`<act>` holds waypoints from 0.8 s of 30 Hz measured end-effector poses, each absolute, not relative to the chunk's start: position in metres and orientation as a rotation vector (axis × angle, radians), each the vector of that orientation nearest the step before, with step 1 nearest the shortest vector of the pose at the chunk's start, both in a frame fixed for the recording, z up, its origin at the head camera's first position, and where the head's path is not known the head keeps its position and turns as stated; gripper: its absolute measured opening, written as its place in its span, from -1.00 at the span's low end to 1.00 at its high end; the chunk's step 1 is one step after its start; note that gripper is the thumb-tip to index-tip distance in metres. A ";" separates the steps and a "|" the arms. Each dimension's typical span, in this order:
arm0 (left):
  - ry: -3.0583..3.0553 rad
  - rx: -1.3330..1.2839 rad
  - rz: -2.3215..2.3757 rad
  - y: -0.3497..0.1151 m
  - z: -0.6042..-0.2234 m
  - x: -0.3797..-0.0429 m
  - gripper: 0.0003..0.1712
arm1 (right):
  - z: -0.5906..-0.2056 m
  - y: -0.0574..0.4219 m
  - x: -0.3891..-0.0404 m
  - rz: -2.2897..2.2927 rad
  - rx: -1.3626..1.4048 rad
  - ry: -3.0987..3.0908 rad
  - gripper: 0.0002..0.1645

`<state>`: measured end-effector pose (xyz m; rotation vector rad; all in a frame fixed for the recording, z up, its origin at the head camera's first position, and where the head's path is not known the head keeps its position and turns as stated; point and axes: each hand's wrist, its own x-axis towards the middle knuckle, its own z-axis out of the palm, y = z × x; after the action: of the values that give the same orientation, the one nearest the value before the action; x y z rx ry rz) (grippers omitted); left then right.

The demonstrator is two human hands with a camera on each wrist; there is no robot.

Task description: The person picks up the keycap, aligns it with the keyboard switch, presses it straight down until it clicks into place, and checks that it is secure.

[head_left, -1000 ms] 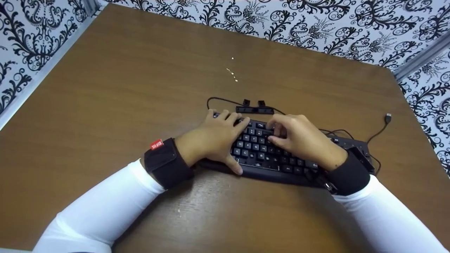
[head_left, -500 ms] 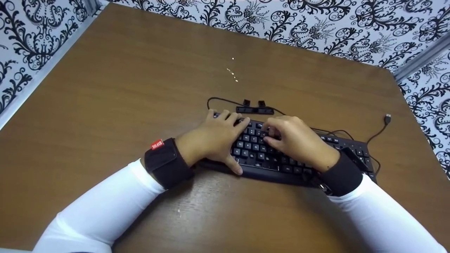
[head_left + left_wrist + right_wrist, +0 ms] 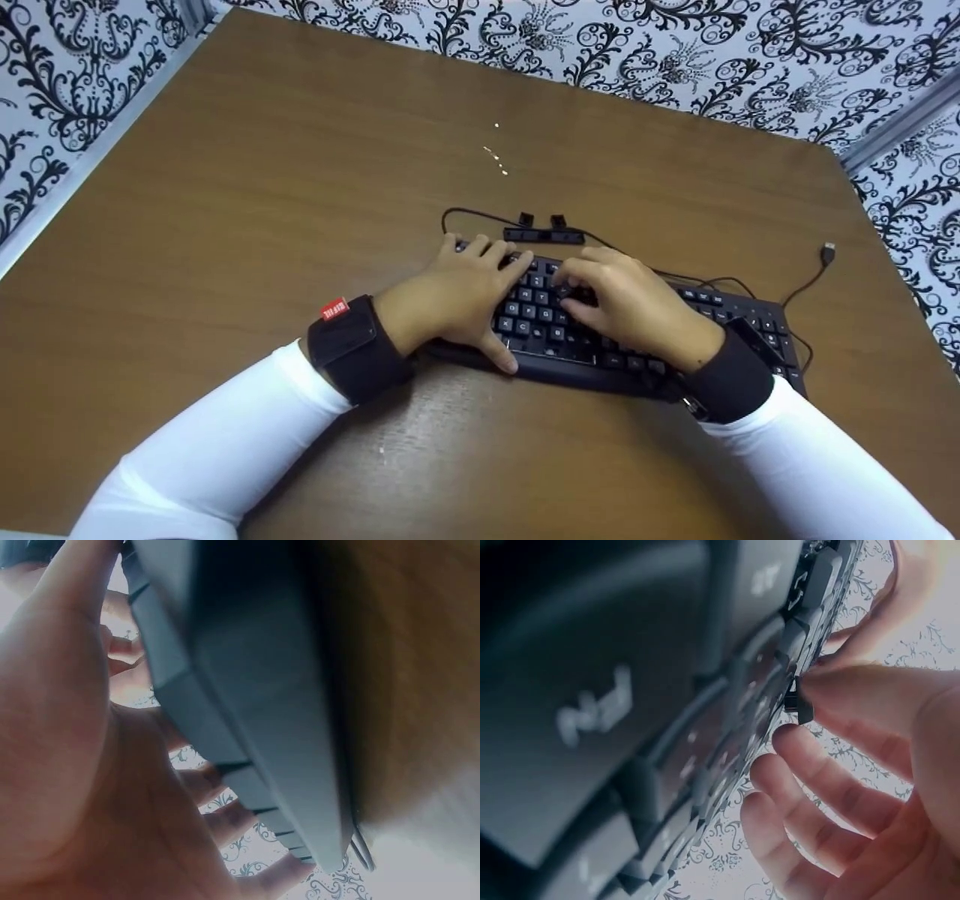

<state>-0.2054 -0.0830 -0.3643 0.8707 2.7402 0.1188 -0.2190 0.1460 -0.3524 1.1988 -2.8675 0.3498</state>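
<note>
A black keyboard point(image 3: 540, 315) lies on the wooden table, showing a bare outlined slot in its front row. My left hand point(image 3: 469, 289) rests over its left end, fingers spread toward the back edge and thumb at the front edge. In the left wrist view the keyboard's side point(image 3: 247, 690) runs along the palm. My right hand point(image 3: 622, 300) is over the middle keys. Its thumb and index finger pinch a small black keycap point(image 3: 804, 706), close over the keys in the right wrist view; the other fingers curl loosely.
Behind the keyboard lie a long black bar point(image 3: 544, 235) and two small black keycaps point(image 3: 558, 220). A cable point(image 3: 480, 213) loops past them; its USB plug point(image 3: 827, 253) rests at the right. Small white flecks point(image 3: 495, 157) dot the table further back. Patterned walls border the table.
My right hand has shifted slightly left over the keys, uncovering more of the keyboard's right end. The left hand and the loose parts behind the keyboard stay in place.
</note>
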 end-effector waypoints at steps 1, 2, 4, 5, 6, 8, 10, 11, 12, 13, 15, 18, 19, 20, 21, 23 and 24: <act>2.741 0.871 0.116 -0.083 -0.364 -0.206 0.63 | -0.352 0.146 -0.219 0.349 1.192 -2.866 -0.75; 2.744 0.873 0.114 -0.083 -0.364 -0.206 0.63 | -0.352 0.145 -0.219 0.349 1.186 -2.865 -0.75; 2.750 0.873 0.110 -0.083 -0.364 -0.206 0.63 | -0.353 0.145 -0.219 0.355 1.173 -2.862 -0.77; 2.752 0.877 0.110 -0.083 -0.364 -0.205 0.63 | -0.353 0.144 -0.219 0.358 1.169 -2.865 -0.77; 2.752 0.879 0.111 -0.083 -0.365 -0.205 0.63 | -0.353 0.144 -0.219 0.361 1.167 -2.867 -0.78; 2.751 0.882 0.117 -0.084 -0.365 -0.205 0.63 | -0.354 0.144 -0.219 0.365 1.166 -2.873 -0.79; 2.751 0.885 0.127 -0.084 -0.366 -0.205 0.63 | -0.354 0.145 -0.219 0.373 1.163 -2.874 -0.78; 2.751 0.887 0.130 -0.084 -0.366 -0.205 0.63 | -0.353 0.145 -0.218 0.380 1.158 -2.873 -0.77; 2.752 0.888 0.132 -0.084 -0.366 -0.205 0.62 | -0.353 0.145 -0.218 0.392 1.153 -2.870 -0.76; 2.755 0.890 0.131 -0.084 -0.366 -0.206 0.62 | -0.352 0.146 -0.217 0.402 1.147 -2.866 -0.75; 2.759 0.890 0.129 -0.083 -0.366 -0.206 0.62 | -0.352 0.146 -0.215 0.424 1.153 -2.852 -0.73; 2.752 0.884 0.124 -0.083 -0.367 -0.205 0.63 | -0.352 0.147 -0.209 0.431 1.215 -2.814 -0.73; 2.748 0.881 0.125 -0.084 -0.367 -0.205 0.63 | -0.352 0.146 -0.207 0.428 1.246 -2.799 -0.74; 2.747 0.878 0.128 -0.084 -0.368 -0.205 0.63 | -0.353 0.146 -0.204 0.425 1.277 -2.780 -0.74; 2.747 0.876 0.130 -0.084 -0.368 -0.205 0.63 | -0.354 0.146 -0.202 0.424 1.303 -2.761 -0.75; 2.753 0.879 0.134 -0.084 -0.368 -0.205 0.62 | -0.355 0.145 -0.198 0.419 1.348 -2.726 -0.77; 2.757 0.881 0.132 -0.084 -0.368 -0.205 0.62 | -0.356 0.144 -0.197 0.419 1.367 -2.707 -0.78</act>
<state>-0.2047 -0.0836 -0.3685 0.8807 2.7573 0.1323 -0.1966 0.1436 -0.3557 1.3669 -2.7072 0.4191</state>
